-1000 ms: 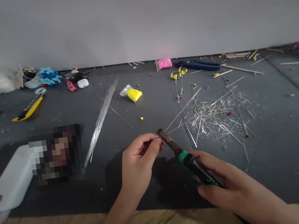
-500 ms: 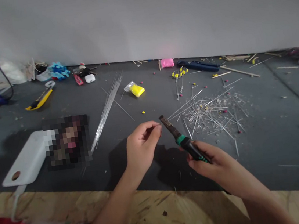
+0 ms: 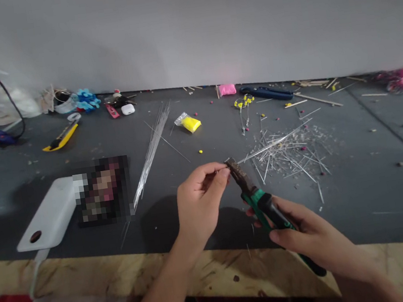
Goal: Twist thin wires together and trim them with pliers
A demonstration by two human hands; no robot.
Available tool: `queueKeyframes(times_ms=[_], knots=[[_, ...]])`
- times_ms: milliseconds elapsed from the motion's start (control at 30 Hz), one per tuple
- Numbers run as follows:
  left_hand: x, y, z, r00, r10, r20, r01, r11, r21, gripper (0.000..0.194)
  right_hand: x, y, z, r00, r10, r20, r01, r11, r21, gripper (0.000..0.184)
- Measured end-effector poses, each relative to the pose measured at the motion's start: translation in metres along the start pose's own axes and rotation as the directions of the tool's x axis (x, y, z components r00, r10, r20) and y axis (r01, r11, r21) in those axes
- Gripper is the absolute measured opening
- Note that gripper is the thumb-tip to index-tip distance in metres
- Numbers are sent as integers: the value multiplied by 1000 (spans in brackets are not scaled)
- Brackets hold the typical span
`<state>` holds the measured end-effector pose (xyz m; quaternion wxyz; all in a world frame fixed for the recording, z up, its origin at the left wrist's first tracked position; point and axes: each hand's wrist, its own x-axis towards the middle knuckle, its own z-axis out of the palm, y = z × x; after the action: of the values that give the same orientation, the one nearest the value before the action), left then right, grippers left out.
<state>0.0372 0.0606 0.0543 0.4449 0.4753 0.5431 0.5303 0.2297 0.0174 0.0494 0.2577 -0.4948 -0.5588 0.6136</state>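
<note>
My left hand (image 3: pixel 202 206) is closed, thumb and forefinger pinched on thin metal wires (image 3: pixel 257 152) that run past the plier jaws toward the right. What lies inside the pinch is mostly hidden. In my right hand (image 3: pixel 306 229) is a pair of pliers (image 3: pixel 259 203) with green and black handles and dark, worn jaws. Those jaws meet the wires right beside my left fingertips. Past the pliers lies a loose pile of cut wire pieces (image 3: pixel 295 155). A bundle of long straight wires (image 3: pixel 152 150) rests left of my hands.
A yellow packet (image 3: pixel 190 124), a pink packet (image 3: pixel 227 89) and a dark blue tool (image 3: pixel 266 93) lie toward the wall. On the left are a yellow utility knife (image 3: pixel 62 136), a white power bank (image 3: pixel 47 215) and a blurred-out object (image 3: pixel 104 189). The wooden edge (image 3: pixel 218 268) runs along the front.
The plier handles have spread apart, and the jaws have come up against my left fingertips. Both hands sit slightly further right in view, and the camera has shifted a little.
</note>
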Motion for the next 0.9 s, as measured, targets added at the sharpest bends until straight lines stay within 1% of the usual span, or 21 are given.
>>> queueKeyframes(times_ms=[133,233,300,433,567,667,800,900], knots=[[-1,-2,-1,1000,29,12,-30,998,59,10,0,5,-1,1000,-11,13,11,1000,-27,33],[0,-3,-1,1000,29,6,-30,996,82,11,-1,5,-2,1000,-21,19,22,999,-29,28],[1,-4,0,999,40,11,-41,994,99,10,0,4,-1,1000,-24,-4,23,999,-44,22],[3,-6,-1,997,61,48,-68,984,163,8,2,3,-1,998,-12,-67,7,997,-73,20],[5,-9,-2,995,83,54,-93,969,227,9,4,4,-3,996,-24,-82,17,996,-85,15],[7,-9,-3,997,71,20,-73,981,179,9,3,6,-5,998,-26,-55,24,999,-32,18],[8,-8,-4,1000,25,-13,-24,996,87,11,1,5,-5,999,-38,-7,38,999,-7,8],[7,-7,-3,999,38,-6,-37,996,83,12,0,3,-3,998,-58,3,58,998,-13,7]])
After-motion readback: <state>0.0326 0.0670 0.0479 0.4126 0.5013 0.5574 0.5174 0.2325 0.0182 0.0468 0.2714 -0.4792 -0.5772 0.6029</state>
